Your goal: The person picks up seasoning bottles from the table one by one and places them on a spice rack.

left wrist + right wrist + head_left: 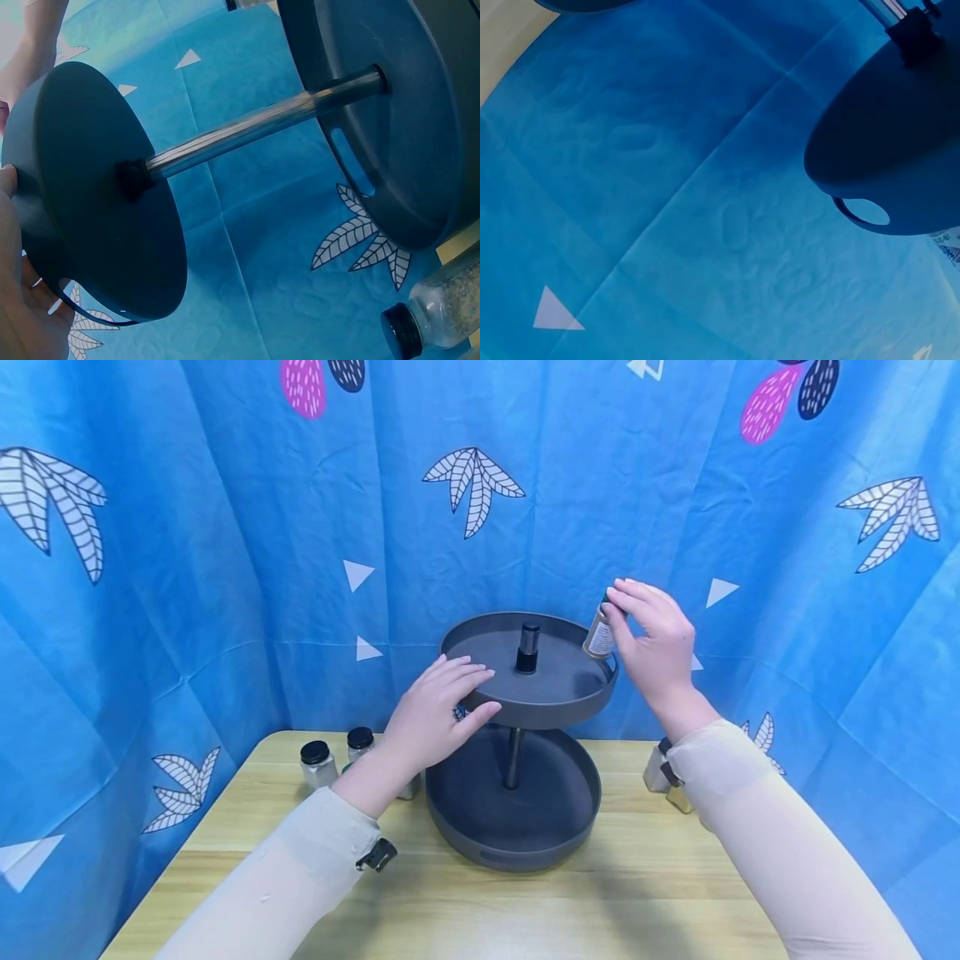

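Observation:
A dark grey two-tier turntable stands on the table, its upper tray (558, 693) on a post above the wider lower tray (517, 827). My left hand (431, 714) rests at the left rim of the upper tray, fingers extended. In the left wrist view, that hand (26, 307) lies along the tray's side. My right hand (656, 639) pinches a small spice jar (600, 637) near its green cap. The jar tilts over the right rim of the upper tray, and whether it touches the tray I cannot tell. Most of the jar is out of the right wrist view.
Jars with black lids (316, 764) stand left of the turntable, partly behind my left forearm. Others (658, 768) are at the right, half hidden by my right sleeve. A patterned blue curtain (600, 485) hangs behind the wooden table (480, 918).

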